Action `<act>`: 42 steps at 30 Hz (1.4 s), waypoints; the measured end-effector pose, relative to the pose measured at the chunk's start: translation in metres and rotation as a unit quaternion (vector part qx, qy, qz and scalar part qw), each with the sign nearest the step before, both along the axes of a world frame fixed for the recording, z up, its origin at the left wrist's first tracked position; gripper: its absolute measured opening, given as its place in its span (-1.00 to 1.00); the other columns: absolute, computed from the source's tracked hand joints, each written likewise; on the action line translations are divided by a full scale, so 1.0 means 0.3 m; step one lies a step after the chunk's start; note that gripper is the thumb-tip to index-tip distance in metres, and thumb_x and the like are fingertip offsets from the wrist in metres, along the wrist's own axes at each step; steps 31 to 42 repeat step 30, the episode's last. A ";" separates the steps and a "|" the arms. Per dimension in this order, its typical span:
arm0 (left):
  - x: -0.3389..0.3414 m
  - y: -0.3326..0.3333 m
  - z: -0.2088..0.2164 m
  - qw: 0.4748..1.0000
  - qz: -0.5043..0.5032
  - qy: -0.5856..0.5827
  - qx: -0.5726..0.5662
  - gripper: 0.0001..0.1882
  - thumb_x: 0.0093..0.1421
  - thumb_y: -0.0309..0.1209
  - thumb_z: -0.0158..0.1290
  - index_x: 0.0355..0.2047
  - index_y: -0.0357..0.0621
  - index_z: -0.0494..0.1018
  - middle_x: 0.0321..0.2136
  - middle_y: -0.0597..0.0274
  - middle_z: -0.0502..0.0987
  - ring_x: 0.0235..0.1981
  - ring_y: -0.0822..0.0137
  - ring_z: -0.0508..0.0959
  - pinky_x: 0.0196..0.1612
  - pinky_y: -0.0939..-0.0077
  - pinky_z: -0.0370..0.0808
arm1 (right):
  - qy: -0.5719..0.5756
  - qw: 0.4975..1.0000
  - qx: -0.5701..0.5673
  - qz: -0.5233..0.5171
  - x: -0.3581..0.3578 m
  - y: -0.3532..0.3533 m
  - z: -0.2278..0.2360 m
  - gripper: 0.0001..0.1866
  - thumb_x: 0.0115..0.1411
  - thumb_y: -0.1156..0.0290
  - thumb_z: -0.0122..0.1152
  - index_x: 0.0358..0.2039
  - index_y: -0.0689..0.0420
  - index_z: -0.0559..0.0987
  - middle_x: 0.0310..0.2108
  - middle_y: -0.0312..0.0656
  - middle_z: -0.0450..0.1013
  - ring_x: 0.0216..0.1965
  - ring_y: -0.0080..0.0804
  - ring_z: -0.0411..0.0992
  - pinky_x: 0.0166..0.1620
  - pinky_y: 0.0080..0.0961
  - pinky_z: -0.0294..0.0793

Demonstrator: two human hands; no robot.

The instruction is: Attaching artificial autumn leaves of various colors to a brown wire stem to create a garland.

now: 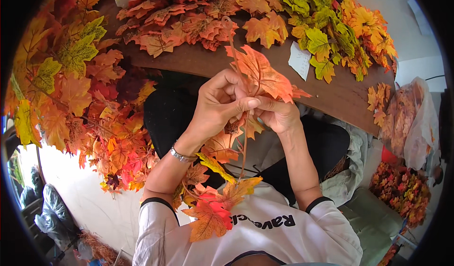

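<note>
Both hands meet in front of my chest, over a brown-stemmed artificial maple leaf garland (245,145). My left hand (218,101) is closed, pinching the stem between thumb and fingers. Its thumb tip touches the fingertips of my right hand (279,115), which is also closed, at the base of an orange artificial maple leaf (265,72). That leaf stands above the right hand and partly hides its fingers. The stem's upper end, with a small loop (227,22), sticks up past the hands. Lower down, red, orange and yellow leaves (209,217) hang against my shirt.
A brown table (340,93) curves ahead, bearing stacked orange-red leaves (184,13), green-yellow leaves (319,41) and a torn white paper (299,61). Finished-looking leaf strands (75,93) hang thickly at left. At right are a clear plastic bag of leaves (409,124) and a dark leaf bunch (401,190).
</note>
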State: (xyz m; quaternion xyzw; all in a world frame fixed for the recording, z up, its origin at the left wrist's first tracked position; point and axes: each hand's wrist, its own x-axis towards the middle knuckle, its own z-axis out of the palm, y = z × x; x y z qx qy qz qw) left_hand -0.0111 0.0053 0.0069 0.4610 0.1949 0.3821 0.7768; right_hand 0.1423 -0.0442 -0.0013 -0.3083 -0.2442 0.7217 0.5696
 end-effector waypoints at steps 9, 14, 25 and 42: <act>-0.010 0.037 0.030 1.000 0.025 0.010 -0.008 -0.83 0.08 -0.48 0.06 -0.32 -0.20 0.33 -0.57 0.34 0.48 -0.60 0.65 0.40 -0.56 0.84 0.28 | -0.089 0.991 0.087 -0.039 -0.017 0.043 0.053 -0.89 0.09 0.45 0.10 -0.38 0.20 0.46 -0.45 -0.31 0.39 -0.42 -0.57 0.36 -0.31 -0.63 0.33; -0.065 0.013 0.097 0.998 0.065 0.013 0.012 -0.90 0.11 -0.45 0.03 -0.38 -0.20 0.39 -0.56 0.36 0.47 -0.55 0.64 0.41 -0.50 0.80 0.32 | -0.044 0.992 0.115 -0.016 -0.077 0.030 0.148 -0.88 0.06 0.45 0.11 -0.37 0.18 0.46 -0.44 -0.30 0.40 -0.37 -0.55 0.36 -0.27 -0.64 0.30; -0.133 -0.068 0.242 0.963 0.235 0.102 0.085 -0.89 0.10 -0.45 0.05 -0.40 -0.25 0.45 -0.52 0.36 0.43 -0.52 0.61 0.41 -0.49 0.75 0.34 | 0.226 0.970 -0.085 -0.013 -0.224 0.020 0.181 -0.87 0.10 0.42 0.03 -0.37 0.20 0.46 -0.47 -0.27 0.43 -0.41 -0.52 0.38 -0.33 -0.60 0.37; -0.168 -0.097 0.251 0.864 0.357 0.278 0.221 -0.82 0.03 -0.37 0.14 -0.41 -0.23 0.48 -0.51 0.38 0.41 -0.51 0.64 0.38 -0.47 0.72 0.35 | 0.219 0.976 0.007 0.020 -0.274 0.063 0.139 -0.89 0.10 0.41 0.05 -0.36 0.13 0.45 -0.47 -0.32 0.42 -0.44 -0.57 0.36 -0.34 -0.60 0.36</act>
